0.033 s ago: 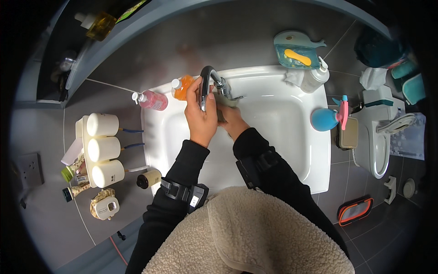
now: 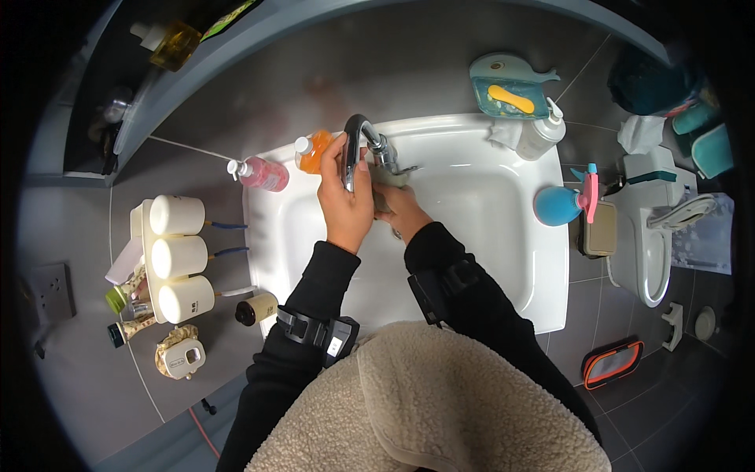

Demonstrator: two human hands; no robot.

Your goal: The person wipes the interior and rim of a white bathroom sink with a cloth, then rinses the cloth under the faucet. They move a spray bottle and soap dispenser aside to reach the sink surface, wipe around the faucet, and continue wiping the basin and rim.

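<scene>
A curved chrome faucet (image 2: pixel 355 141) rises at the back of the white sink (image 2: pixel 487 212). My left hand (image 2: pixel 348 208) is at its spout, with the thumb along the right side and the fingers along the left, closed round it. Just to the right and lower, my right hand (image 2: pixel 403 208) grips a grey-green, soft-looking piece like a cloth (image 2: pixel 391 176) beside the faucet base. The spout and left hand hide part of that piece and some right fingertips. An orange bottle with a white cap (image 2: pixel 314 153) stands just left of my left fingers.
A pink bottle (image 2: pixel 263 174) stands on the left rim, near white cups (image 2: pixel 179 257) in a wall rack. A white pump bottle (image 2: pixel 541 135) and a blue spray bottle (image 2: pixel 560 206) stand at the right. A whale-shaped dish (image 2: pixel 487 75) holds a yellow piece. A toilet (image 2: pixel 641 252) is farther right.
My right hand and forearm have shifted very slightly to the right. The left hand stays at the spout.
</scene>
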